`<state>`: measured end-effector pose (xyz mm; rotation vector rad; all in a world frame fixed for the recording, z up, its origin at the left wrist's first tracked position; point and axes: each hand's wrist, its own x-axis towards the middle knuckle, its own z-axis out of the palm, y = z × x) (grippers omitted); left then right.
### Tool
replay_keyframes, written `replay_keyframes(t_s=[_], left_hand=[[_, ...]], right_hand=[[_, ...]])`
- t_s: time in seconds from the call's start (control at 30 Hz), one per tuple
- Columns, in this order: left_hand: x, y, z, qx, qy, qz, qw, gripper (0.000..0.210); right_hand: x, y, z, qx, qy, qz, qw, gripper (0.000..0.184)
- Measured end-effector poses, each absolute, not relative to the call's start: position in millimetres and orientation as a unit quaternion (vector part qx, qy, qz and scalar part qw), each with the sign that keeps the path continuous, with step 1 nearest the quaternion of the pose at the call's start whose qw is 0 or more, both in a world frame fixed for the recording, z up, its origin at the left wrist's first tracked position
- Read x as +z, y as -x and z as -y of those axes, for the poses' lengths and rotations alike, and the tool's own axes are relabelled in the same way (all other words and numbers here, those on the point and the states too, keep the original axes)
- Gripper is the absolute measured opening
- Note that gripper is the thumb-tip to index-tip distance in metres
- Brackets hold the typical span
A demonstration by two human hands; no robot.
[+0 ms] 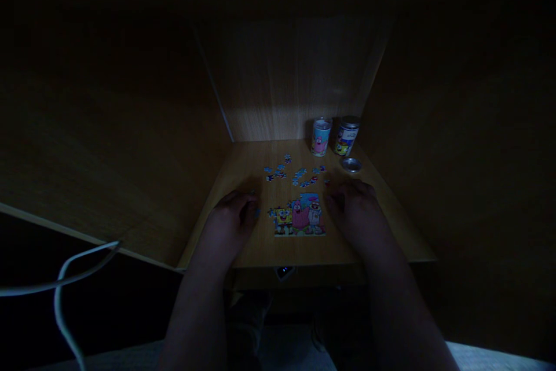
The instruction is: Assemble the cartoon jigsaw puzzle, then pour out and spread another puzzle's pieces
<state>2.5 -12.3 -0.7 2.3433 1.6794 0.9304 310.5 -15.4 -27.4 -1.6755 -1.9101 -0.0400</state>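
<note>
A partly assembled jigsaw puzzle (299,217) lies flat on the wooden surface between my hands, showing a yellow, a pink and a white cartoon figure. Its upper left part is open, with an uneven edge. My left hand (232,217) is at the left of it, fingers curled in, and a small blue jigsaw piece (257,212) shows at the fingertips. Close to the puzzle's right side, my right hand (358,209) is curled and closed; darkness hides whatever it may hold. Several loose jigsaw pieces (299,174) are scattered beyond the puzzle.
Two cartoon-printed cans stand at the back right: an open-looking can (320,138) and a lidded can (346,136). A round metal lid (351,164) lies before them. Dark wooden panels enclose the surface (256,252). A white cable (61,284) hangs at lower left.
</note>
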Motion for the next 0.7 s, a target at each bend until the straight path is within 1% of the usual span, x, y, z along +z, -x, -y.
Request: replay_keyframes(t_s=[0.23,0.43,0.7], left_hand=[[3.6,-3.1,13.0,0.299,-0.773,-0.555,0.067,0.019],[4.9,-3.5,12.8,0.294,-0.77,-0.561,0.075,0.021],[4.8,-4.3,13.2,0.304,-0.772,-0.554,0.069,0.019]], right_hand=[[-26.1,-309.4,17.0,-0.015,0.62,0.721,0.31,0.021],[-26.4,-310.1,15.5,-0.01,0.625,0.722,0.297,0.018],[-28.2,-310.7,15.8,0.003,0.615,0.727,0.307,0.019]])
